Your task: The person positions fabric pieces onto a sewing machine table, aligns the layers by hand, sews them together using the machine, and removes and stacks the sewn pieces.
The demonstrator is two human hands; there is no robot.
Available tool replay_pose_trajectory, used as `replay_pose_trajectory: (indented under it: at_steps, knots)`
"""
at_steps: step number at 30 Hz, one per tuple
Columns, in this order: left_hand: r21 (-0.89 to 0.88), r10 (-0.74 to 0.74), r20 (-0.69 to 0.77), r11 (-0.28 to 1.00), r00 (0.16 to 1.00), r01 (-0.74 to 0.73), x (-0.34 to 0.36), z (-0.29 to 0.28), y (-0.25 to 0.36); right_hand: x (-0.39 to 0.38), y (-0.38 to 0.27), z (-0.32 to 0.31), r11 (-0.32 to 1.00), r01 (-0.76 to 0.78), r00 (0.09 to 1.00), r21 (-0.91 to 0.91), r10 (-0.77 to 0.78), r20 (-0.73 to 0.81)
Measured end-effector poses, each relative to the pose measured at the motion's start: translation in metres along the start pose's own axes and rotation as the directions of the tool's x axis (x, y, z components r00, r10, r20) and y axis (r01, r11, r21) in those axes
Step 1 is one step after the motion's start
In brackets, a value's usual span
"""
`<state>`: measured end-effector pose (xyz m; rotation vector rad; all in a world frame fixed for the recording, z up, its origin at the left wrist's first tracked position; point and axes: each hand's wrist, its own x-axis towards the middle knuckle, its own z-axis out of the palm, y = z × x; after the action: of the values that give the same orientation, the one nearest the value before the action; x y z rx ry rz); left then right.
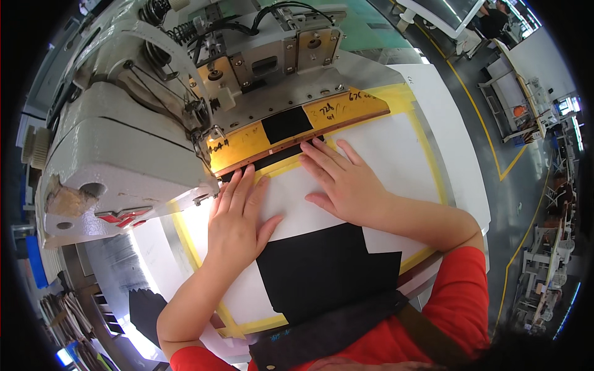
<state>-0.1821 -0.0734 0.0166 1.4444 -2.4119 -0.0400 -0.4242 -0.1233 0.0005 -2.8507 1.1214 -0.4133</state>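
Note:
A narrow black fabric strip [277,162] lies along the front edge of a yellow clamp plate [346,110] with handwriting on it. My left hand [236,222] rests flat near the strip's left end, its fingers stretched and the fingertips at the plate's edge. Toward the strip's right end, my right hand [343,182] lies with fingers spread, fingertips touching the strip's edge. Neither hand grips anything. Close to my body, a larger black fabric piece [328,269] sits on the white work surface [297,213], which has yellow tape borders.
A large sewing machine head [117,148] stands at the left, its needle area just beyond my left fingertips. Another dark fabric piece [146,312] hangs at the lower left. Beyond the table at right are a floor with yellow lines [495,161] and a workbench [510,93].

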Motion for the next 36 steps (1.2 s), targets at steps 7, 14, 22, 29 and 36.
replay_pose_trajectory:
  at_steps: [7, 14, 22, 29, 36]
  knots:
    - [0.057, -0.057, -0.024, 0.997, 0.998, 0.058, -0.006, 0.000, 0.002, 0.003, -0.001, 0.001, 1.000, -0.021, 1.000, 0.021, 0.021, -0.015]
    - [0.086, -0.068, -0.022, 0.994, 0.997, 0.069, -0.012, 0.005, 0.004, 0.000, -0.001, -0.003, 0.999, 0.017, 1.000, -0.032, -0.018, -0.011]
    - [0.120, -0.104, 0.004, 0.987, 0.995, 0.103, -0.013, 0.006, 0.007, 0.003, -0.003, -0.005, 1.000, 0.005, 1.000, -0.030, -0.005, -0.019]
    - [0.019, 0.046, -0.048, 0.999, 0.998, -0.045, -0.013, 0.000, 0.011, -0.007, -0.009, -0.022, 0.988, 0.144, 0.989, 0.055, -0.141, -0.050]
    - [-0.306, 0.188, 0.074, 0.939, 0.979, -0.157, -0.010, -0.012, 0.028, -0.078, -0.046, -0.071, 0.904, -0.214, 0.917, 0.371, 0.055, 0.395]
